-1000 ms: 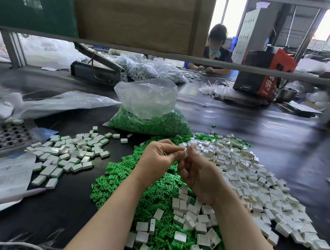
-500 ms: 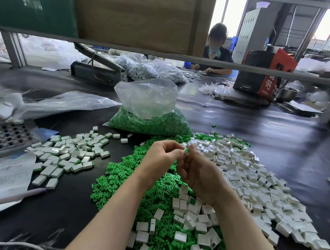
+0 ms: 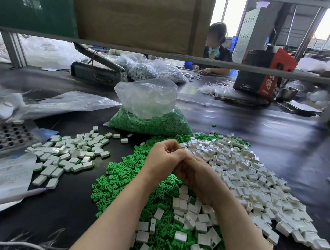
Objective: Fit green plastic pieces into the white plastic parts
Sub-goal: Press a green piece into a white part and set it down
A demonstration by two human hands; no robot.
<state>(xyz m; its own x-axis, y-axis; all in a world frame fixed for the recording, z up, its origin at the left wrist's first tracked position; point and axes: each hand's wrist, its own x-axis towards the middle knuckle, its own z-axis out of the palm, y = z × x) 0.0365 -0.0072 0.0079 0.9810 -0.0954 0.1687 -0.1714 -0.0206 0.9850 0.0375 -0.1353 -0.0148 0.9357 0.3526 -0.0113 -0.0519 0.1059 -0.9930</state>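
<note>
Both hands meet above the green pieces [image 3: 124, 180]: left hand [image 3: 162, 160] and right hand [image 3: 197, 176] curl their grip together, probably pressing one into a white part, hidden between the fingers. Loose white parts [image 3: 254, 181] lie right for easy reach, finished ones [image 3: 69, 154] left on the desk [image 3: 277, 137].

I could read one white character, 御, on the red-and-black carton [image 3: 263, 73]; the writing on the paper [image 3: 2, 175] at my left was illegible.
</note>
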